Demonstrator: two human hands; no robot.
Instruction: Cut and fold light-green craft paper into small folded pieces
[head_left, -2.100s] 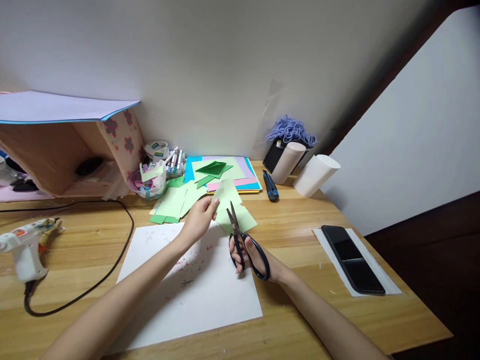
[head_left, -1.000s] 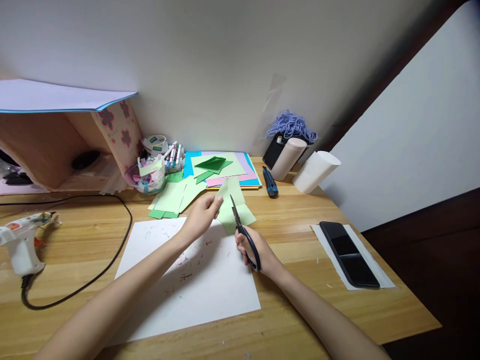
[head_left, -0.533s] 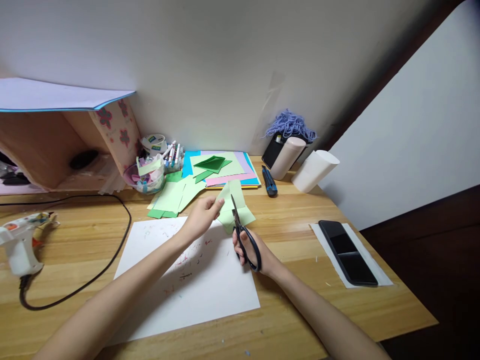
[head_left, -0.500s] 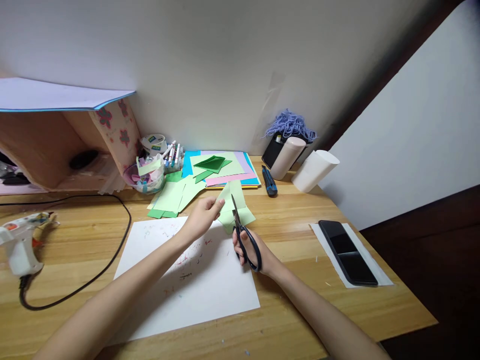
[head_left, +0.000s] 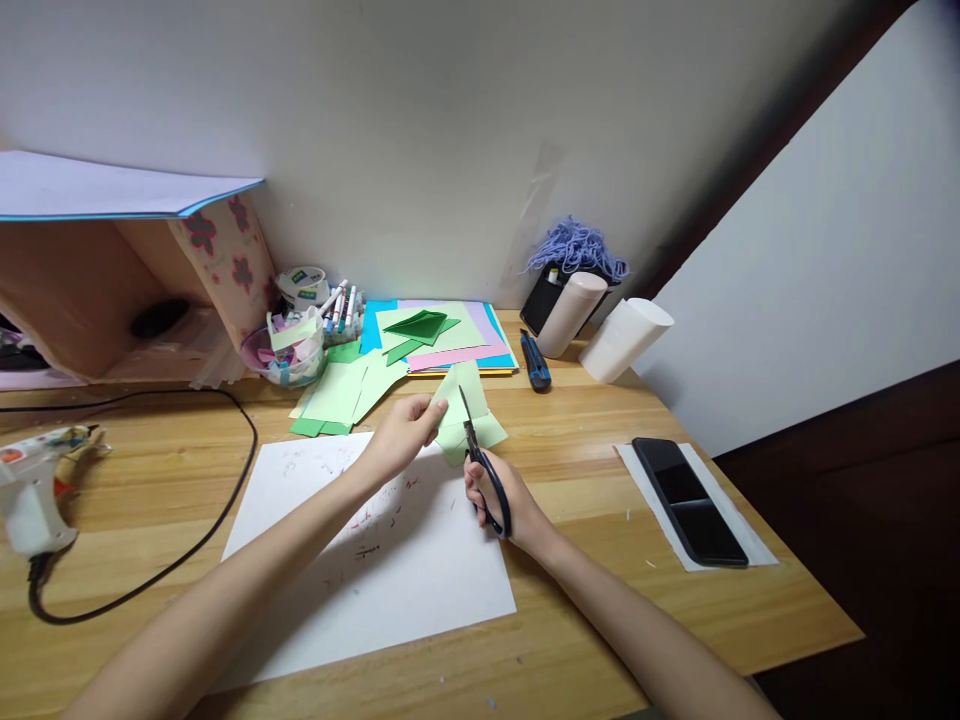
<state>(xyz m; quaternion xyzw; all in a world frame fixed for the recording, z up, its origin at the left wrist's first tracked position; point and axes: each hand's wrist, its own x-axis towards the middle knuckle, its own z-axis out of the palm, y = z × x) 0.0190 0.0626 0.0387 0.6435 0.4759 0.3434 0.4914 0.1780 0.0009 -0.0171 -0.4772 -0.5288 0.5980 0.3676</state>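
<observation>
My left hand [head_left: 403,435] pinches a piece of light green paper [head_left: 466,385] and holds it up above the wooden desk [head_left: 570,440]. My right hand [head_left: 504,500] grips black-handled scissors [head_left: 480,462], its fingers through the loops. The scissor blades point up and away from me and run into the green paper just right of my left fingers. Another light green piece [head_left: 480,435] lies on the desk right behind the scissors. Both hands are over the far edge of a large white sheet [head_left: 390,580] speckled with small marks.
A glue gun [head_left: 34,480] with a black cord [head_left: 187,540] lies at the left. Coloured paper sheets [head_left: 442,335], green offcuts [head_left: 337,390], a bowl of scraps [head_left: 289,355], markers, a utility knife [head_left: 534,362], two white rolls and a phone [head_left: 690,500] on white paper sit around.
The scissor handles have closed from wide open to nearly together, with the blades biting further into the green paper. My left hand keeps its pinch. The view has shifted slightly.
</observation>
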